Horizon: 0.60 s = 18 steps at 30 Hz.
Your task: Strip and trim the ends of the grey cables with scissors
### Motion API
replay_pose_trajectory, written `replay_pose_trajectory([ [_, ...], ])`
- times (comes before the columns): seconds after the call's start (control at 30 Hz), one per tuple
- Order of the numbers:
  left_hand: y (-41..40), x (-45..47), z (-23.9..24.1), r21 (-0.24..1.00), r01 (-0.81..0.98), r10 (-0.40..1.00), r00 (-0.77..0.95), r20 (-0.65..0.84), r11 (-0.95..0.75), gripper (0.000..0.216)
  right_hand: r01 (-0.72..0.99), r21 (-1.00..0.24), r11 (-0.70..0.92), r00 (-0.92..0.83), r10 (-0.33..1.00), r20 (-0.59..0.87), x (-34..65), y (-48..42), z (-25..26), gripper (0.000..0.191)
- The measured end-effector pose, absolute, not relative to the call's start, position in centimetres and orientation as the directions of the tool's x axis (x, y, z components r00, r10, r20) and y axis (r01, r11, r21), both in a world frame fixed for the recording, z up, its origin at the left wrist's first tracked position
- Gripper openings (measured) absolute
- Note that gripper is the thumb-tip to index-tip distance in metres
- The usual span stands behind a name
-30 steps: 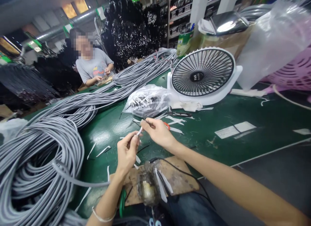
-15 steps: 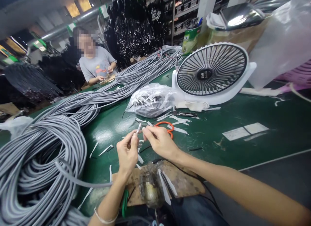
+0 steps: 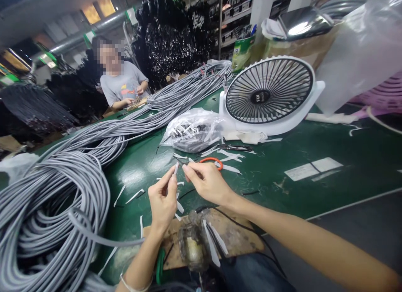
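My left hand [image 3: 163,198] is closed around a short white strip [image 3: 176,168] whose tip sticks up between thumb and fingers. Right beside it, my right hand [image 3: 206,182] pinches its fingertips together close to that tip; what they pinch is too small to make out. Both hands hover over the green table [image 3: 329,145]. A grey cable [image 3: 94,237] runs from the big coil toward my left wrist. Orange-handled scissors [image 3: 213,160] lie just beyond my right hand. Below my hands stands a wooden block [image 3: 238,237] with a grimy fixture [image 3: 191,246] and black wires.
Large coils of grey cable [image 3: 47,208] fill the table's left side. A clear bag of white strips [image 3: 193,131] and a white desk fan [image 3: 270,95] stand behind my hands. Loose white strips litter the table. Another person [image 3: 121,85] works at the far end.
My hands have drawn slightly nearer to me and closer together. The scissors, hidden by my right hand a second ago, now show beyond it.
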<state>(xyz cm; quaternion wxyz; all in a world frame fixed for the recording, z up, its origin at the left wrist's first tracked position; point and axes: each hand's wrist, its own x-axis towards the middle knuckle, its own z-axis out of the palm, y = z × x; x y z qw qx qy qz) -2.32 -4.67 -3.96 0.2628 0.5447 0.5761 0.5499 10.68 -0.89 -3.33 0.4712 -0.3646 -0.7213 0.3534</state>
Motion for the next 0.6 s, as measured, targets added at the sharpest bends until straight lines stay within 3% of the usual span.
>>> replay_pose_trajectory([
  [0.27, -4.8, -2.5, -4.2, 0.914, 0.354, 0.923, -0.246, 0.294, -0.197, 0.037, 0.109, -0.892, 0.438, -0.292, 0.872, 0.393, 10.6, -1.0, -3.5, 0.042],
  [0.47, -4.8, -1.8, -4.3, 0.853, 0.483, 0.924, -0.198, 0.327, -0.198, 0.03, -0.226, -0.945, 0.237, -0.314, 0.9, 0.301, 10.1, -0.8, -3.8, 0.046],
  [0.53, -4.8, -1.6, -4.3, 0.84, 0.505, 0.946, -0.126, 0.299, -0.198, 0.027, -0.345, -0.919, 0.189, -0.227, 0.934, 0.277, 10.6, -0.5, -3.2, 0.044],
  [0.6, -4.6, -1.6, -4.1, 0.867, 0.467, 0.965, -0.093, 0.243, -0.174, 0.027, -0.335, -0.905, 0.262, -0.082, 0.949, 0.305, 11.5, 0.0, -2.6, 0.041],
])
